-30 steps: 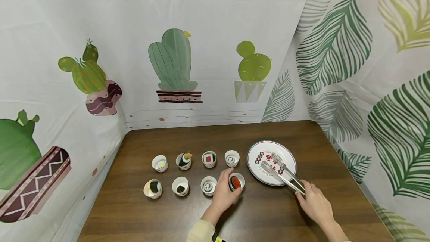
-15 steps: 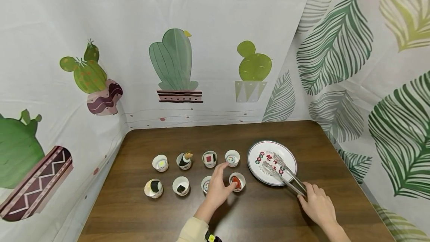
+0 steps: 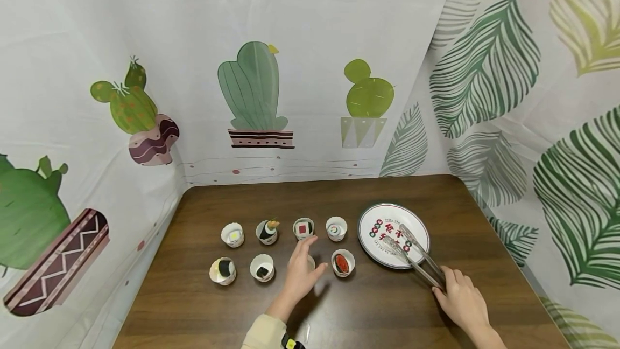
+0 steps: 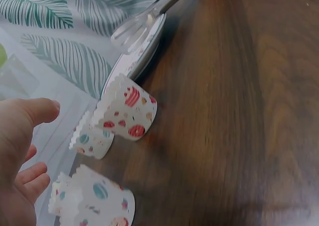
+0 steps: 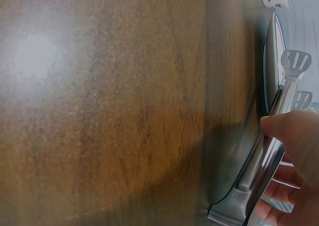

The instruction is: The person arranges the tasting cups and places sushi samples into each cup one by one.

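Note:
My left hand (image 3: 297, 273) is open with fingers spread, above a paper cup in the front row that it mostly hides. Just right of it stands a paper cup (image 3: 352, 269) with a red-topped sushi piece (image 3: 342, 263); the hand does not touch it. In the left wrist view, the thumb and fingertips (image 4: 35, 178) hang near several patterned cups, holding nothing. My right hand (image 3: 462, 298) grips metal tongs (image 3: 426, 264) by the handles. Their slotted tips are apart and lie over the white plate (image 3: 366, 244), which has red lettering and a dark rim.
More cups stand left and behind: an egg-topped piece (image 3: 223, 269), a small rice ball (image 3: 262, 272), a white piece with a yellow centre (image 3: 234, 236), a shrimp-topped piece (image 3: 268, 229), a red-centred piece (image 3: 303, 229) and a round roll (image 3: 334, 229). Patterned cloth (image 3: 310, 69) hangs behind the table.
The left hand has moved left, away from the cup with the red-topped sushi, to over the neighbouring cup. The right hand and tongs have shifted only slightly.

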